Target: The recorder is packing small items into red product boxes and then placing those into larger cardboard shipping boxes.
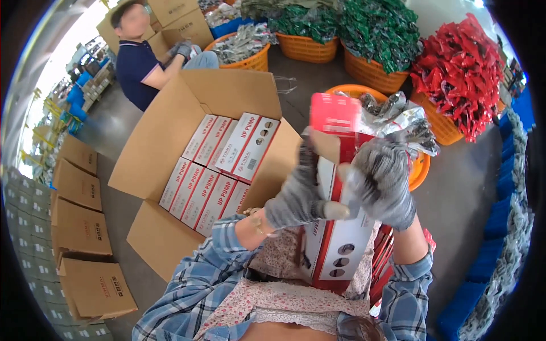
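A tall white and red product box (341,250) stands tilted in front of my lap, its top end open with a red end flap (335,113) raised and a brown cardboard inner side showing. My left hand (296,196), in a grey knit glove, holds the box's left side, with the thumb across its front. My right hand (387,182), gloved alike, is curled at the upper right edge by the opening; its fingertips are partly hidden. To the left, an open brown carton (151,139) holds rows of similar white and red boxes (193,187), one lying on top of others.
An orange basin (420,173) of silver-wrapped parts stands behind the box. Farther back are orange baskets of green (375,34) and red (458,74) wrapped items. A co-worker (136,62) sits at far left. Brown cartons (96,287) line the left; blue bins (483,258) line the right.
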A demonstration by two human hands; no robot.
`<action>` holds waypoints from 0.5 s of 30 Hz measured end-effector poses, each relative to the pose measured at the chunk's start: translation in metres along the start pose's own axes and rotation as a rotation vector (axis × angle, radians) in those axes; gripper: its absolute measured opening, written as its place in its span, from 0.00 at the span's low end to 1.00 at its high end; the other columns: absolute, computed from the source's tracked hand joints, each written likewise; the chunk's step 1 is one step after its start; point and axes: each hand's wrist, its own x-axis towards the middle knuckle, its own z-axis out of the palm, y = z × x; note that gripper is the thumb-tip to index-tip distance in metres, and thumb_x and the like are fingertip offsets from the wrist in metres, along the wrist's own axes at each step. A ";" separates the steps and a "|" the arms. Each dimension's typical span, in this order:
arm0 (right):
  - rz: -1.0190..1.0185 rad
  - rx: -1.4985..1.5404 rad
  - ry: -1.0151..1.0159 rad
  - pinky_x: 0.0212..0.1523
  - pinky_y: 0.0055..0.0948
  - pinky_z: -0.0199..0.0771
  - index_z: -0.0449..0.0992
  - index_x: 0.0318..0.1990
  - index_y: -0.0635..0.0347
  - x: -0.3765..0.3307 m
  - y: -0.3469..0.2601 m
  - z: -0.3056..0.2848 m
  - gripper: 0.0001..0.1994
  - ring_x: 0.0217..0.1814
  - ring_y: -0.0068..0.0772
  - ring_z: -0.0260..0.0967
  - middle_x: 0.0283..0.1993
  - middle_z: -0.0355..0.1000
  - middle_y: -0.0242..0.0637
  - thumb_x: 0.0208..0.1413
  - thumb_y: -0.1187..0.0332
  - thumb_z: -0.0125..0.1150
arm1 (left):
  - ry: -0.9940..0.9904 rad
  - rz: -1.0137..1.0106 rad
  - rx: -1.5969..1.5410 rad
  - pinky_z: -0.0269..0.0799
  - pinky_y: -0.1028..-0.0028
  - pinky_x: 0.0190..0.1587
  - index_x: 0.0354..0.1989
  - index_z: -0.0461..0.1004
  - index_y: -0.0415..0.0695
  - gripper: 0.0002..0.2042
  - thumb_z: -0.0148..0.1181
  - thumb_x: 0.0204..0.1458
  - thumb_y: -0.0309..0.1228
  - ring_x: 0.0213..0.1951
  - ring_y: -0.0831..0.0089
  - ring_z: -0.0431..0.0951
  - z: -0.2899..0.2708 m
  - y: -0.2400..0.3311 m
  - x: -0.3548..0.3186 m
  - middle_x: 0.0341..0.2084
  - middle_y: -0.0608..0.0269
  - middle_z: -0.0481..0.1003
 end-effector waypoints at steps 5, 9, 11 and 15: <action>-0.182 0.170 0.278 0.46 0.31 0.63 0.68 0.41 0.61 -0.003 -0.011 0.029 0.17 0.36 0.36 0.66 0.38 0.67 0.40 0.46 0.66 0.66 | -0.523 0.283 0.384 0.73 0.62 0.39 0.57 0.63 0.42 0.38 0.64 0.43 0.55 0.31 0.57 0.77 -0.015 0.032 0.018 0.30 0.58 0.75; 0.190 0.527 0.777 0.56 0.35 0.61 0.68 0.44 0.63 -0.002 -0.002 0.050 0.17 0.45 0.35 0.65 0.41 0.68 0.36 0.49 0.68 0.63 | -0.327 -0.064 0.195 0.72 0.67 0.42 0.55 0.66 0.44 0.28 0.62 0.50 0.47 0.36 0.64 0.77 -0.014 -0.012 -0.002 0.34 0.63 0.75; 0.191 0.442 0.648 0.58 0.35 0.58 0.68 0.42 0.63 -0.011 0.014 0.049 0.14 0.48 0.34 0.63 0.42 0.68 0.36 0.50 0.68 0.62 | -0.311 -0.351 -0.273 0.70 0.70 0.46 0.56 0.65 0.43 0.26 0.61 0.52 0.41 0.40 0.70 0.75 -0.009 -0.009 0.013 0.39 0.66 0.75; 0.365 0.526 0.472 0.60 0.34 0.56 0.69 0.41 0.62 -0.047 0.022 0.053 0.13 0.53 0.32 0.61 0.47 0.67 0.37 0.51 0.67 0.62 | -0.324 -0.482 -0.429 0.66 0.72 0.52 0.60 0.60 0.44 0.29 0.63 0.51 0.35 0.49 0.75 0.69 -0.009 -0.006 0.012 0.48 0.64 0.69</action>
